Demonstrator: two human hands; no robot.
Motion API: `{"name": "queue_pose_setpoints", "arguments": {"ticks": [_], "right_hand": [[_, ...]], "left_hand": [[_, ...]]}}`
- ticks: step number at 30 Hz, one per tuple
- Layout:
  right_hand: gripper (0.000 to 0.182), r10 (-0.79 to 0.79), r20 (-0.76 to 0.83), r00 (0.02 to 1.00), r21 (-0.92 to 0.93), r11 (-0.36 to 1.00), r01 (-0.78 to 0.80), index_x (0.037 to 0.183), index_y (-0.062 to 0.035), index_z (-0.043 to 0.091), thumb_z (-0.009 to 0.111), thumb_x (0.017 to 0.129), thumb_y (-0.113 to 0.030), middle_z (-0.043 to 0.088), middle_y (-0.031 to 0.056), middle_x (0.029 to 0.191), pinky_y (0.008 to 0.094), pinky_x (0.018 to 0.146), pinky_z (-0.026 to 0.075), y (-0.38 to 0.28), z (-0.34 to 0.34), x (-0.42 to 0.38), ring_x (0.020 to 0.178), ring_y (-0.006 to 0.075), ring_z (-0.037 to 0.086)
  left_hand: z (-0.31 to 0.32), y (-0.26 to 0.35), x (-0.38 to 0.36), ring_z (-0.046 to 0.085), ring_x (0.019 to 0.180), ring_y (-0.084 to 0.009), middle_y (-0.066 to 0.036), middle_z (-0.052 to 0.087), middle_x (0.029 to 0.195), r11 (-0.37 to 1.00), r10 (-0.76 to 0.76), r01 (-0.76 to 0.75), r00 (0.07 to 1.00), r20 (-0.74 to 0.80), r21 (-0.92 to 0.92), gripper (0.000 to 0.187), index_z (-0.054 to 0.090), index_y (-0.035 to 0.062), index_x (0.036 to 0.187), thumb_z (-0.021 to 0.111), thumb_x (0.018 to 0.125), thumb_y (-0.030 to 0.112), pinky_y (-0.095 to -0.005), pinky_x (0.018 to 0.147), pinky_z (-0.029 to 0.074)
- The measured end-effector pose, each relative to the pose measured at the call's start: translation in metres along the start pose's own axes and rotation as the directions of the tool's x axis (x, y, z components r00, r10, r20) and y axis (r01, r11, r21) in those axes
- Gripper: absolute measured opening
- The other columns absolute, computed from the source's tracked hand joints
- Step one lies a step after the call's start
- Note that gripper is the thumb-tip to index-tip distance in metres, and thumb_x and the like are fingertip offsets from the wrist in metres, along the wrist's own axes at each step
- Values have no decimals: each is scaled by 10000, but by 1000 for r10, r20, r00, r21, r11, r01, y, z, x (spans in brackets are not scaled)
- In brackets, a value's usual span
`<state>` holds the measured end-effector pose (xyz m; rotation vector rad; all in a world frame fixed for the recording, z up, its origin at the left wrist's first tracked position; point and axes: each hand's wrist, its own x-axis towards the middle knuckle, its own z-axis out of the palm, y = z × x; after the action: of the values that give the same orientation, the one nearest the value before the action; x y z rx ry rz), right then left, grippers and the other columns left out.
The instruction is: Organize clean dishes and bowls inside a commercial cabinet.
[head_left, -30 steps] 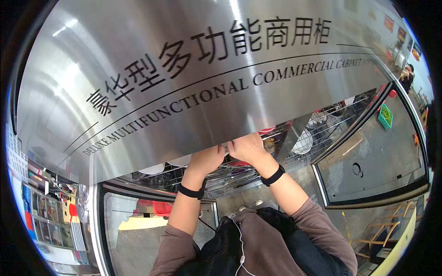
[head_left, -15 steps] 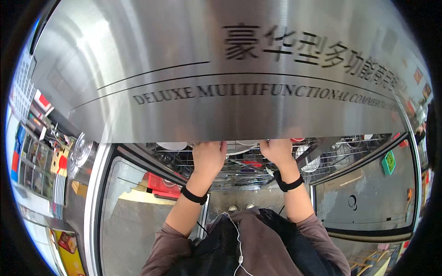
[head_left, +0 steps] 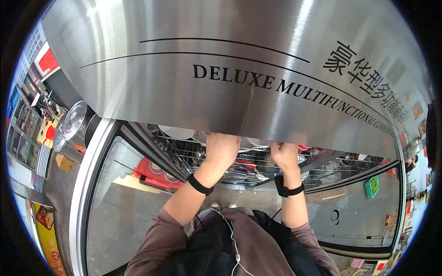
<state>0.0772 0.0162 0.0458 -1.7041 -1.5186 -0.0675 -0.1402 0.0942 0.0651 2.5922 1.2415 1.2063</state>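
Both hands reach in under the lower edge of a large steel cabinet top [head_left: 221, 106] with printed lettering. My left hand [head_left: 223, 148] has its fingertips hidden behind that edge, above the wire shelves [head_left: 239, 169]. To its right, my right hand [head_left: 285, 155] has its fingers bent at the same edge, and what they hold, if anything, cannot be made out. White dishes [head_left: 177, 132] stand on the upper shelf left of my left hand. Something red [head_left: 304, 147] lies just right of my right hand. A black band circles each wrist.
Glass doors stand open, one on the left [head_left: 138, 184] and one on the right [head_left: 359, 207]. Lidded metal pots [head_left: 74, 120] are at the left. Behind the left door is a red container [head_left: 159, 174]; a green basket [head_left: 372, 186] shows through the right one.
The view has turned, so the printed lettering sits further right. Both hands remain at the cabinet's lower edge, and more of my right hand's bent fingers shows.
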Motion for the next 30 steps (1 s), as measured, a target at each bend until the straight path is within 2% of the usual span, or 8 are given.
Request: {"name": "queue_pose_setpoints", "arguments": {"ticks": [3, 6, 9, 13, 16, 21, 25, 30], "right_hand": [[270, -145, -73, 987, -65, 988, 140, 1052, 39, 671, 709, 841, -125, 679, 219, 958, 480, 779, 496, -2, 2, 1, 832, 395, 640], [293, -226, -50, 973, -113, 969, 220, 1074, 42, 669, 705, 838, -127, 685, 251, 1028, 511, 834, 502, -13, -2, 4, 922, 458, 647], [325, -6, 75, 997, -166, 986, 19, 1126, -8, 690, 636, 824, -115, 687, 260, 1081, 536, 871, 507, -14, -1, 3, 975, 489, 640], [316, 14, 14, 1000, -76, 997, -13, 1120, 16, 679, 585, 829, -65, 679, 277, 1086, 548, 907, 487, 10, 7, -2, 1015, 501, 624], [307, -137, -207, 969, 52, 987, 150, 1097, 45, 672, 550, 824, -26, 669, 296, 1104, 546, 960, 461, 12, 5, -4, 1066, 513, 602], [328, -14, -113, 994, 92, 995, 25, 1076, -4, 707, 623, 775, -105, 695, 250, 1072, 519, 870, 516, -2, -3, -4, 986, 481, 641], [362, -21, -132, 991, -32, 999, 17, 1062, -45, 725, 681, 729, -179, 712, 206, 1028, 501, 787, 548, 5, 8, -4, 918, 447, 665], [282, -186, -228, 956, -48, 983, 180, 1021, -59, 740, 706, 754, -144, 723, 191, 1005, 501, 842, 522, -3, -1, -1, 930, 431, 672]], "left_hand": [[-1, -2, -7, 680, 742, -399, -171, 698, 855, 1000, 10, -10, 1000, 5, 9, 248, 709, 27, 1059, 698, 848, 157, -474, 669, 568], [-12, -1, -14, 678, 776, -346, -143, 698, 905, 985, 158, -160, 987, -36, -69, 288, 697, 38, 1102, 685, 832, 137, -442, 690, 572], [-26, 16, -11, 672, 840, -291, -106, 695, 1001, 911, 372, -383, 923, -93, -153, 313, 690, 34, 1103, 666, 807, 133, -408, 740, 570], [-2, 34, -20, 647, 966, -268, -87, 659, 1011, 880, 453, -443, 891, 22, -171, 358, 661, -15, 1111, 636, 783, 127, -363, 838, 554], [14, 35, -20, 675, 904, -278, -88, 685, 997, 889, 428, -411, 902, 50, -202, 341, 684, 1, 1120, 640, 799, 109, -379, 794, 566], [23, 37, -6, 707, 791, -339, -129, 710, 867, 884, 398, -343, 908, 128, -316, 168, 692, 43, 1013, 637, 874, 119, -432, 690, 571], [8, 47, 9, 717, 847, -364, -152, 732, 880, 955, 279, -188, 834, 475, -231, 313, 705, 74, 934, 487, 1016, 284, -497, 717, 567], [27, 46, 14, 666, 979, -439, -237, 708, 1025, 939, 260, -161, 910, 322, -303, 329, 692, 18, 1037, 455, 982, 238, -539, 874, 523]]}}
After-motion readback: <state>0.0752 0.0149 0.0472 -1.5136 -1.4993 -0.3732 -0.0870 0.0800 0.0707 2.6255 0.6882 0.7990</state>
